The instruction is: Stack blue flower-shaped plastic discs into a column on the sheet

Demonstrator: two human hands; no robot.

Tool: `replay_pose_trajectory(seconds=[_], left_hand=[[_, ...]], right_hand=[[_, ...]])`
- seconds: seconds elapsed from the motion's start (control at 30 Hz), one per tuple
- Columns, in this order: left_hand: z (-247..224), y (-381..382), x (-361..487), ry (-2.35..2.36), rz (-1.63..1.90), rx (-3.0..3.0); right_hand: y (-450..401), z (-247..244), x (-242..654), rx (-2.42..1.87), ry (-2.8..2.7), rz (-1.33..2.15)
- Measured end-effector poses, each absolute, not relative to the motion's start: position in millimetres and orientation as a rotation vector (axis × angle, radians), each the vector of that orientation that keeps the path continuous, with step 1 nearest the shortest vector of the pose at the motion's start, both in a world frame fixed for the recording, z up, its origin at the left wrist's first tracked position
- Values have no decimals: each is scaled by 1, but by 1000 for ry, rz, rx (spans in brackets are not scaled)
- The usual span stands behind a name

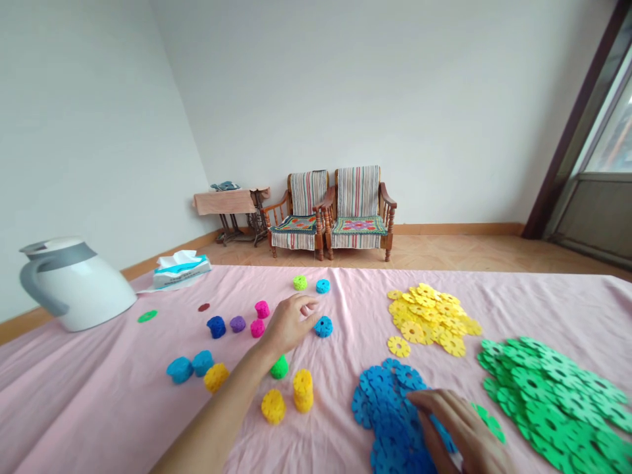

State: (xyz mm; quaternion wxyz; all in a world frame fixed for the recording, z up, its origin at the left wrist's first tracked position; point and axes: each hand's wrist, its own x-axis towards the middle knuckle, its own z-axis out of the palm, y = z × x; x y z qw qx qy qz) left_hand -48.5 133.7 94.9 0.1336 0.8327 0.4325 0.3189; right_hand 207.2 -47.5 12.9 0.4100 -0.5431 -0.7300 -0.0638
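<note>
Two hands were out: left hand (290,324) parted, blue stack (324,327) just right of its thumb; right hand (461,426), thumb and fingers apart too, had blue discs (390,408) heaped to its left, likely light, stiff, slick, best pinched by their notched rims.

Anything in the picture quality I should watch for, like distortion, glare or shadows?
Head view: wide-angle stretch toward the edges, with the jug and dark door frame leaning outward; head view: the window pane looks pale and washed out; head view: only soft shadows on the pink cloth; head view: discs blend together in the blue pile.
</note>
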Motion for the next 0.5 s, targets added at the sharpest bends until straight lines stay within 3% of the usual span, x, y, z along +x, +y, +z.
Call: replay_pose_trajectory(seconds=[0.3,0.5], left_hand=[[142,78,-33,968,1209,2415],[113,2,-46,613,654,2698]], right_hand=[[-58,43,184,-1529,-1941,-56],[-71,34,173,-1419,-2188,-114]])
